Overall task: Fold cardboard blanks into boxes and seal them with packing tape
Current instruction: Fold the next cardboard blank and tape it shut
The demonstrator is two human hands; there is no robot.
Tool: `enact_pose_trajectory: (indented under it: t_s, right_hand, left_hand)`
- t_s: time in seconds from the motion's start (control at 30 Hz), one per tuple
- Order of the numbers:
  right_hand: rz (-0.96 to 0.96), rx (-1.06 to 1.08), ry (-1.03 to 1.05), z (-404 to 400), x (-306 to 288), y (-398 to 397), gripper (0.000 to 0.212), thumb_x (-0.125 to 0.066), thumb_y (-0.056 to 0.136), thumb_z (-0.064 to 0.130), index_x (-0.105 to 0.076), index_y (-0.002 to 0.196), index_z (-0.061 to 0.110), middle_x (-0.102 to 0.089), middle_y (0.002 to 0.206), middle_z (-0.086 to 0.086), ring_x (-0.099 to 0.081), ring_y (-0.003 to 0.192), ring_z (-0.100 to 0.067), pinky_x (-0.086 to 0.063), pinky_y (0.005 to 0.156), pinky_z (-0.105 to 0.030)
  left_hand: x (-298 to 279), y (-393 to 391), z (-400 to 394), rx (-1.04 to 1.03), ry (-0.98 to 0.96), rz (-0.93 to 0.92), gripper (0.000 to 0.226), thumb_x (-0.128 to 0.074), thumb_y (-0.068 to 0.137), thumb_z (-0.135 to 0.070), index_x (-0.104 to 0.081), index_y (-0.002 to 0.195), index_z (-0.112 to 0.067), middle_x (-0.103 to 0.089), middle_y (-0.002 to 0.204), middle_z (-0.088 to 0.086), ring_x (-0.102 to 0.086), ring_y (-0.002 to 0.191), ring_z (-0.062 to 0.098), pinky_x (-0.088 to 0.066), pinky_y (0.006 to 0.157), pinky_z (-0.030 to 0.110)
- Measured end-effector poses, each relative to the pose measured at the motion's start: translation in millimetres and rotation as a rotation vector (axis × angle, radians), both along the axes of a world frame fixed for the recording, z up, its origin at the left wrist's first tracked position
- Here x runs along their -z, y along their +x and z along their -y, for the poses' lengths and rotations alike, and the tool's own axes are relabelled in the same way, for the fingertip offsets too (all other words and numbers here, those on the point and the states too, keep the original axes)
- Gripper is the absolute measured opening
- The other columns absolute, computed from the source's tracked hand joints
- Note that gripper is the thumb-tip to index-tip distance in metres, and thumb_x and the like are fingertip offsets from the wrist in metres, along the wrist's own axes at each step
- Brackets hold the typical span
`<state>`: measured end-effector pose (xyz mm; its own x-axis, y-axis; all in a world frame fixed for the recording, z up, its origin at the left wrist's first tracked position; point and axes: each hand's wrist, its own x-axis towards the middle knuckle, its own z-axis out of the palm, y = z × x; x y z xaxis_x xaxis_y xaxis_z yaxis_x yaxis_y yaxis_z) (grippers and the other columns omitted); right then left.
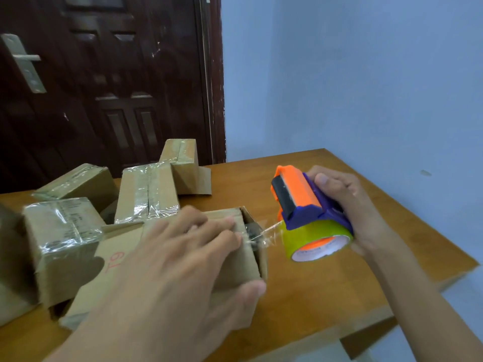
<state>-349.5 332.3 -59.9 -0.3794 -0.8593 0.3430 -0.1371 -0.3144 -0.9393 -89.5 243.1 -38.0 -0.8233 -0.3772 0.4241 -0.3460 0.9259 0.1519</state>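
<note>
A: So, where is the box being worked on?

B: The cardboard box (235, 262) lies on its side near the front of the wooden table (313, 296), its open end turned to the right. Red printing shows on one of its flaps.

A: And the hands?

B: The left hand (180, 259) lies flat over the top of the box, fingers spread and fairly straight, pressing down; the thumb reaches along the near side by the box's right edge. The right hand (347, 212) is wrapped round the tape dispenser (305, 205), fingers curled over its purple and orange body, holding it in the air just to the right of the box.

A: Is the tape attached to anything?

B: A strip of clear tape (266, 232) runs from the yellowish roll (318, 239) in the dispenser across to the box's upper right edge, right at the left fingertips. It looks crinkled and twisted along that short span.

A: What else is on the table?

B: Several taped boxes (146, 194) crowd the left and back of the table, glossy with clear tape. One (62, 239) sits just left of the box in hand, two more stand behind it, and another (183, 163) is propped at the back with its flaps open.

A: And behind all that?

B: A dark wooden door (109, 74) with a metal handle (24, 61) on the left, and a pale blue wall (352, 74) on the right.
</note>
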Motion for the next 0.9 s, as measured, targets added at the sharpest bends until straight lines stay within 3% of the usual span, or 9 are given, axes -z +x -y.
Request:
enact_pose_trajectory:
  t_s: [0.07,0.13,0.3,0.43,0.5,0.6,0.73,0.8,0.9]
  right_hand:
    - [-0.03,-0.004,0.036,0.9,-8.9,0.1,0.048,-0.07,0.088,0.053,-0.061,0.08,0.007,-0.048,0.074,-0.018,-0.041,0.069,-0.031,-0.033,0.064,-0.039]
    - [-0.032,-0.008,0.039,-0.1,-13.0,1.8,0.056,-0.071,0.088,0.057,-0.057,0.082,0.003,-0.046,0.076,-0.022,-0.041,0.072,-0.033,-0.034,0.066,-0.04]
    - [-0.01,-0.007,0.02,-4.7,-16.8,5.4,0.075,-0.074,0.082,0.066,-0.054,0.091,-0.006,-0.046,0.085,-0.039,-0.046,0.078,-0.038,-0.04,0.072,-0.046]
    - [-0.048,0.0,-0.005,-3.5,-27.5,7.5,0.088,-0.074,0.082,0.064,-0.048,0.1,-0.018,-0.044,0.087,-0.046,-0.047,0.081,-0.039,-0.038,0.072,-0.049]
    - [-0.068,-0.009,0.012,-1.6,-31.8,4.3,0.065,-0.07,0.091,0.054,-0.054,0.089,-0.009,-0.046,0.075,-0.028,-0.045,0.069,-0.029,-0.039,0.065,-0.038]
    - [-0.096,0.013,0.05,-0.2,-31.8,0.4,0.039,-0.058,0.099,0.034,-0.054,0.081,0.0,-0.048,0.071,-0.009,-0.045,0.061,-0.018,-0.038,0.057,-0.03]
    - [-0.117,0.019,0.053,0.2,-29.7,-0.2,0.047,-0.065,0.098,0.037,-0.056,0.091,-0.009,-0.049,0.076,-0.017,-0.045,0.07,-0.025,-0.038,0.063,-0.035]
    - [-0.103,0.009,0.044,-0.1,-30.8,0.0,0.063,-0.069,0.094,0.044,-0.049,0.094,-0.015,-0.045,0.078,-0.023,-0.041,0.074,-0.031,-0.035,0.066,-0.039]
    - [-0.101,0.009,0.038,0.5,-29.1,-4.7,0.06,-0.064,0.093,0.044,-0.048,0.091,-0.013,-0.046,0.081,-0.019,-0.04,0.075,-0.03,-0.035,0.066,-0.039]
  left_hand:
    - [-12.2,-7.8,4.0,0.011,0.054,0.053,0.06,-0.042,0.078,-0.09,-0.066,0.089,-0.036,-0.058,0.122,-0.023,-0.035,0.146,0.012,-0.037,0.103,0.03]
    - [-21.4,-19.9,11.5,0.022,0.102,0.139,0.071,-0.032,0.069,-0.101,-0.055,0.084,-0.036,-0.044,0.125,-0.027,-0.019,0.148,0.001,-0.038,0.102,0.027]
    - [-17.5,-29.5,14.3,0.047,0.248,0.062,0.069,-0.043,0.065,-0.102,-0.049,0.078,-0.034,-0.046,0.109,-0.023,-0.046,0.105,-0.001,-0.042,0.075,0.023]
    - [-13.4,-26.1,14.1,0.021,0.203,0.172,0.077,-0.037,0.068,-0.1,-0.037,0.119,-0.043,-0.042,0.118,-0.022,-0.048,0.105,0.004,-0.046,0.089,0.029]
    - [-10.6,-28.2,17.8,0.052,0.16,0.219,0.072,-0.028,0.073,-0.094,-0.021,0.135,-0.057,-0.033,0.126,-0.023,-0.042,0.111,0.003,-0.039,0.094,0.029]
    - [-10.2,-30.5,22.0,0.032,0.133,0.311,0.06,-0.019,0.08,-0.086,-0.034,0.128,-0.055,-0.03,0.127,-0.024,-0.035,0.111,0.003,-0.029,0.094,0.03]
    - [-9.9,-33.0,18.9,-0.006,0.152,0.293,0.036,-0.026,0.085,-0.069,-0.037,0.107,-0.043,-0.041,0.098,-0.018,-0.039,0.095,0.006,-0.025,0.087,0.031]
    - [-9.4,-37.6,17.6,-0.014,0.181,0.292,0.032,-0.026,0.085,-0.066,-0.037,0.103,-0.041,-0.042,0.095,-0.017,-0.042,0.094,0.004,-0.027,0.088,0.032]
    - [-8.9,-42.3,17.6,-0.032,0.21,0.29,0.033,-0.027,0.087,-0.068,-0.039,0.102,-0.041,-0.045,0.098,-0.016,-0.046,0.097,0.007,-0.029,0.089,0.034]
